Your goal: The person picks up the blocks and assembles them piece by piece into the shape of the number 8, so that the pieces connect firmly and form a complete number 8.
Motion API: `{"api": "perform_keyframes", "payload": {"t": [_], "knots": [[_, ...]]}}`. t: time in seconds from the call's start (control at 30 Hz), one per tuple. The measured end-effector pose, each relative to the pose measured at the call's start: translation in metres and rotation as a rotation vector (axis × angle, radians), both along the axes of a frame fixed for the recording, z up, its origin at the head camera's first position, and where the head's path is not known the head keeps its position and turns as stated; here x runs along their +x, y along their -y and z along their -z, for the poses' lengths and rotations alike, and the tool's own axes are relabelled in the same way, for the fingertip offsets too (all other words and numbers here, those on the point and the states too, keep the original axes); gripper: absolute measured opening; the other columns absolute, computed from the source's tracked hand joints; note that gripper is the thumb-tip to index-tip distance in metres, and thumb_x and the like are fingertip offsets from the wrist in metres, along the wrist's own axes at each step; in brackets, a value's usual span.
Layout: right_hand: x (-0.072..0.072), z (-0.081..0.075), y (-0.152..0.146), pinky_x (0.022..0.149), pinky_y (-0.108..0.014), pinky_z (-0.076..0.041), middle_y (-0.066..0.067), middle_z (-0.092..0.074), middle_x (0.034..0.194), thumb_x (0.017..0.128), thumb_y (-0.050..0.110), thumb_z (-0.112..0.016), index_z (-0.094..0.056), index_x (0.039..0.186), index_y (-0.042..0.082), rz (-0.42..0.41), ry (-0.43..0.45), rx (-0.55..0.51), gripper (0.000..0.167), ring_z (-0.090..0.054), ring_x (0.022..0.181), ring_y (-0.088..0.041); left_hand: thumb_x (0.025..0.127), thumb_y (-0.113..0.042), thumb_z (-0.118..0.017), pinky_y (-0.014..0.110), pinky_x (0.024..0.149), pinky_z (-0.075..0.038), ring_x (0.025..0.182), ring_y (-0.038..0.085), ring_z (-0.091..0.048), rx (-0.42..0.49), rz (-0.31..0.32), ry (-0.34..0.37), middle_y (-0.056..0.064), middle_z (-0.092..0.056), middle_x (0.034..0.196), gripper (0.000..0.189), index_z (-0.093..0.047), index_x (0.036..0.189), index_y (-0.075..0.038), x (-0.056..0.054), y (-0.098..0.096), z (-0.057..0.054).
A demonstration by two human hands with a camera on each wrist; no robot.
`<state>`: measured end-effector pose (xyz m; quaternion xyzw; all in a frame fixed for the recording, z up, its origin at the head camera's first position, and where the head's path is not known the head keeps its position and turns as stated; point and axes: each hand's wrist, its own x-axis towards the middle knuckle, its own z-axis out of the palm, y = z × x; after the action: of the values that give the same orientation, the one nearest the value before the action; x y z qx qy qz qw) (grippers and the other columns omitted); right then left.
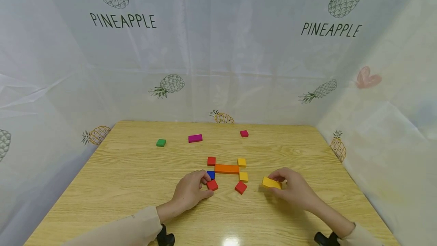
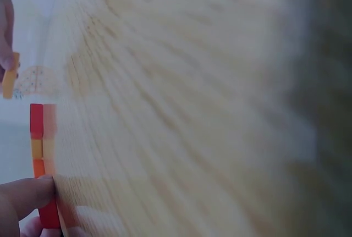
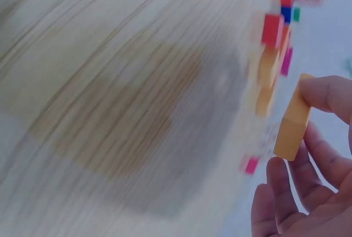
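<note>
With thumb and fingers, my left hand [image 1: 191, 190] pinches a red square block [image 1: 212, 185] at the lower left of a flat block arrangement. A blue block [image 1: 211, 175] just above it is partly hidden by the fingertips. My right hand [image 1: 295, 190] holds a longer yellow block [image 1: 271, 183] above the table, right of the arrangement; the right wrist view shows the thumb on one side of this yellow block [image 3: 294, 121]. An orange bar [image 1: 227, 169] lies mid-arrangement, with a red square [image 1: 211, 161] at its left end and yellow squares [image 1: 241, 162] along its right end. Another red square [image 1: 240, 188] sits turned at lower right.
Farther back on the wooden table [image 1: 136, 170] lie a green block [image 1: 161, 142], a magenta block [image 1: 195, 138] and a pinkish-red block [image 1: 244, 133]. A pineapple-print sheet [image 1: 239, 48] hangs behind the table and along its sides.
</note>
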<state>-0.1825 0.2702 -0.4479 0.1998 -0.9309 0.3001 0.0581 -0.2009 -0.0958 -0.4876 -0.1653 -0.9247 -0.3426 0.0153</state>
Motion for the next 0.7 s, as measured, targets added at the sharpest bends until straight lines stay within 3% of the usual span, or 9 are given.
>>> {"api": "perform_keyframes", "payload": {"t": [0.33, 0.7], "knots": [[-0.007, -0.002, 0.049, 0.081, -0.035, -0.056, 0.008, -0.069, 0.103, 0.087, 0.016, -0.09, -0.075, 0.108, 0.016, -0.129, 0.04, -0.021, 0.025, -0.059, 0.091, -0.011, 0.082, -0.026, -0.094, 0.025, 0.063, -0.043, 0.073, 0.008, -0.051, -0.002, -0.005, 0.006, -0.007, -0.065, 0.088, 0.031, -0.071, 0.1, -0.019, 0.0, -0.001, 0.0], [-0.013, 0.002, 0.077, 0.082, -0.033, -0.056, 0.01, -0.069, 0.102, 0.086, 0.016, -0.09, -0.076, 0.105, 0.017, -0.153, 0.055, -0.022, 0.024, -0.06, 0.092, -0.011, 0.082, -0.026, -0.094, 0.025, 0.064, -0.044, 0.073, 0.008, -0.051, -0.012, -0.005, 0.006, -0.007, -0.065, 0.088, 0.03, -0.071, 0.101, -0.019, -0.001, -0.001, 0.0]]}}
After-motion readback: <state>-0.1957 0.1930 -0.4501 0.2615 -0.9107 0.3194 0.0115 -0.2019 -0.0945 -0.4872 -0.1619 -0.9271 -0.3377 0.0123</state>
